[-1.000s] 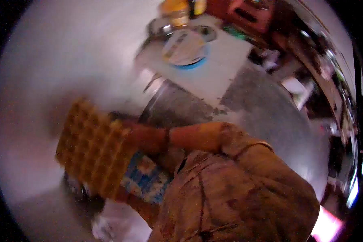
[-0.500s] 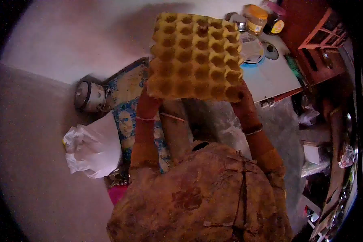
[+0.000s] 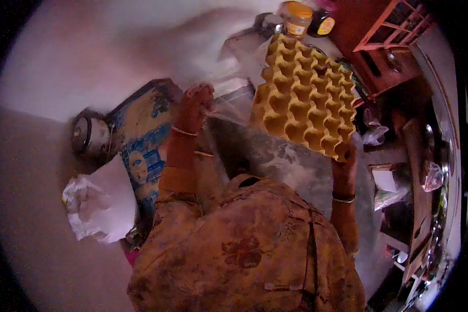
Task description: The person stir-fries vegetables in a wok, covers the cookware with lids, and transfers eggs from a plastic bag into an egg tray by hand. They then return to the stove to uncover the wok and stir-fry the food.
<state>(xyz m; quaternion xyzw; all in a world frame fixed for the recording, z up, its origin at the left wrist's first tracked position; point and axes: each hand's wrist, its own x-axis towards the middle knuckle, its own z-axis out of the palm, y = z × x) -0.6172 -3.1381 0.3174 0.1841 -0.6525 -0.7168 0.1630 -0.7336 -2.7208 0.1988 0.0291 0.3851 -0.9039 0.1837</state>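
Tray slanting up from your right hand, clear film trailing from your left

The patterned mat (image 3: 143, 164) is lying beside your left arm. The egg tray (image 3: 307, 96) is tilting above the floor, its lower edge sloping down toward your right hand (image 3: 344, 167), the nearer one. That hand is gripping the lower right corner, its fingers mostly hiding behind. The white bag (image 3: 101, 205) and lidded pot (image 3: 92, 136) are resting beyond the mat. Your left hand (image 3: 196, 101) is hovering apart from the tray, fingers narrowing on what seems clear film (image 3: 228, 110).
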